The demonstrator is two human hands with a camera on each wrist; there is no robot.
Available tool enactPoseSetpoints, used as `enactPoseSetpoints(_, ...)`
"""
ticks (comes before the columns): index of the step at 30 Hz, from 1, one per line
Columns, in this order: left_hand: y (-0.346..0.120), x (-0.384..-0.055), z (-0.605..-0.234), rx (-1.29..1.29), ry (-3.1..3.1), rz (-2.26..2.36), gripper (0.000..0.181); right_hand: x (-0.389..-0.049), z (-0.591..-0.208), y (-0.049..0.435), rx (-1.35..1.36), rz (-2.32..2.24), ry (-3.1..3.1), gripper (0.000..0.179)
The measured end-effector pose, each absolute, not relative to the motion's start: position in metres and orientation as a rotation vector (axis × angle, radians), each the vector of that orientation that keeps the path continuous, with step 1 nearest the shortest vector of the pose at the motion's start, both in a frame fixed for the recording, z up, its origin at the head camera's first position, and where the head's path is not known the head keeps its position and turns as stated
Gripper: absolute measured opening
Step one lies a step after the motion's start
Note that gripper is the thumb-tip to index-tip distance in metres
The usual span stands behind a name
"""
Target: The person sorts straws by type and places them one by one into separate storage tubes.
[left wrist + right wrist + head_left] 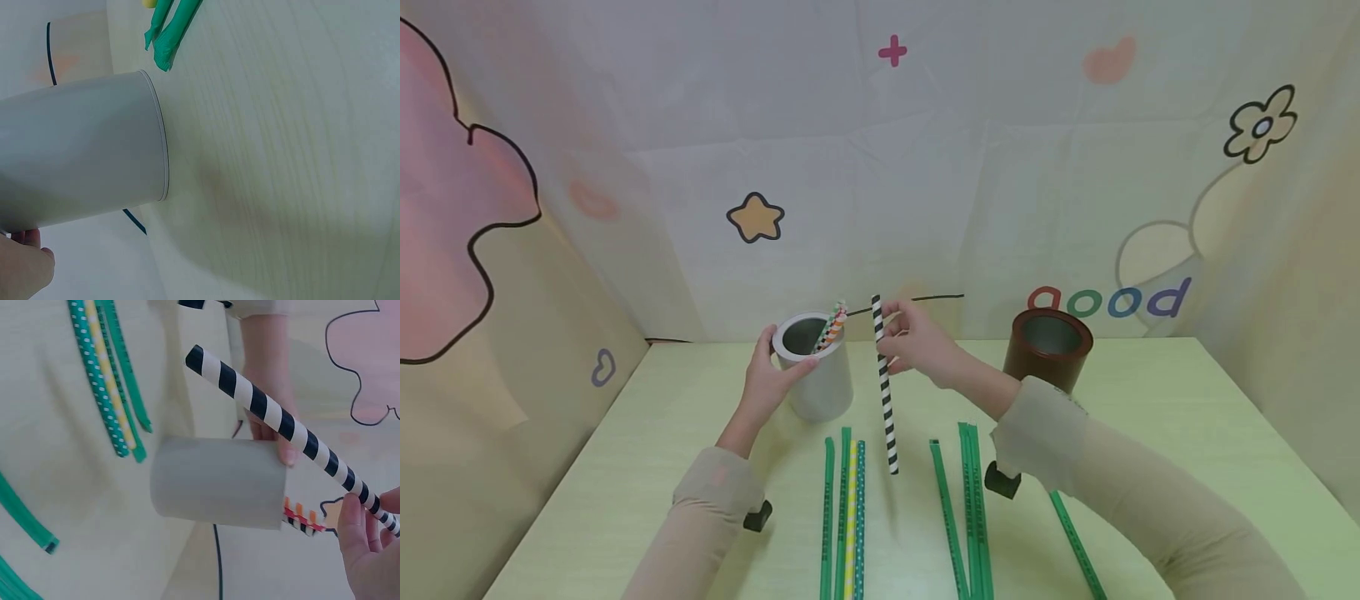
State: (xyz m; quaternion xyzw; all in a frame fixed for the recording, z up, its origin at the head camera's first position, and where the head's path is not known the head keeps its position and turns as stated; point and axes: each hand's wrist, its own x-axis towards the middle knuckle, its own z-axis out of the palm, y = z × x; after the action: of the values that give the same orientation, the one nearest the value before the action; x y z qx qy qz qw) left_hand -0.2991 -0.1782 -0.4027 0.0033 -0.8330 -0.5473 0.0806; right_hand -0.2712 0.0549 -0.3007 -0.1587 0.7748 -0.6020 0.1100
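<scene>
A black-and-white striped paper straw point(887, 408) is pinched near its upper end by my right hand point(917, 343). It hangs almost upright, just right of a white cylindrical cup point(820, 392). My left hand point(767, 379) grips that cup around its rim, thumb at the front. Several patterned straws point(832, 327) lean inside the cup, their tops above the rim. In the right wrist view the striped straw point(275, 412) slants across in front of the white cup point(219, 481). The left wrist view has the cup's side point(87, 150) and part of the left hand point(25, 265).
Nearer on the table lie green-wrapped straws point(827, 517), a yellow straw point(851, 525) and a teal dotted straw point(860, 517). More green-wrapped straws point(973, 517) lie right of centre, and another point(1077, 546) beneath the right forearm. A brown cup point(1051, 350) stands at the back right.
</scene>
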Motion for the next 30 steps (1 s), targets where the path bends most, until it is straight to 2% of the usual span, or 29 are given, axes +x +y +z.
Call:
enactPoseSetpoints(16,-0.178,-0.301,-0.402,0.031,-2.498,-1.642,0.092,-0.300,-0.264,0.048,-0.307,-2.365,2.091,0.033)
enactPoseSetpoints(30,-0.177,-0.301,-0.402,0.039,-2.505,-1.634,0.093,-0.315,-0.268,0.037,-0.122,-2.632,2.004,0.031)
